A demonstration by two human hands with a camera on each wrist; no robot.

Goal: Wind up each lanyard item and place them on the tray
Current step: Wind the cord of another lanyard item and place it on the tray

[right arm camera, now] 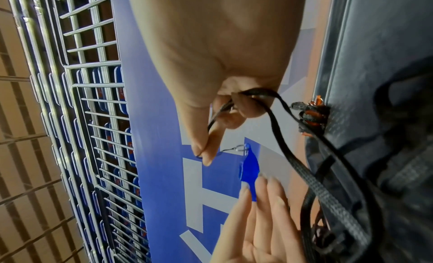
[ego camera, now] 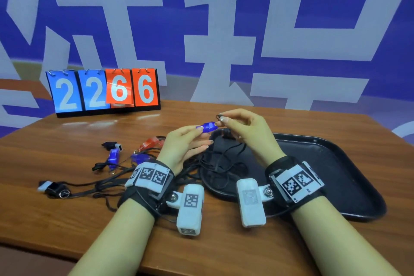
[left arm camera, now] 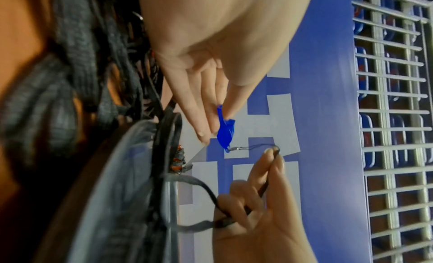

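Observation:
Above the tray's left end, my left hand (ego camera: 200,129) pinches one end of a blue whistle (ego camera: 207,126) between thumb and forefinger, the other fingers straight. My right hand (ego camera: 220,117) pinches the thin black cord at the whistle's ring, and its curled fingers hold the black lanyard strap (ego camera: 224,163), which hangs onto the black tray (ego camera: 336,163). The wrist views show the same whistle (left arm camera: 226,133) (right arm camera: 250,167) held level between both hands. A wound orange whistle (right arm camera: 311,115) lies on the tray.
Left of my hands, a tangle of lanyards lies on the wooden table (ego camera: 67,219) with a red whistle (ego camera: 150,142), two blue whistles (ego camera: 113,155) (ego camera: 140,158) and two black ones (ego camera: 111,144) (ego camera: 51,187). A flip scoreboard (ego camera: 105,89) stands at the back left.

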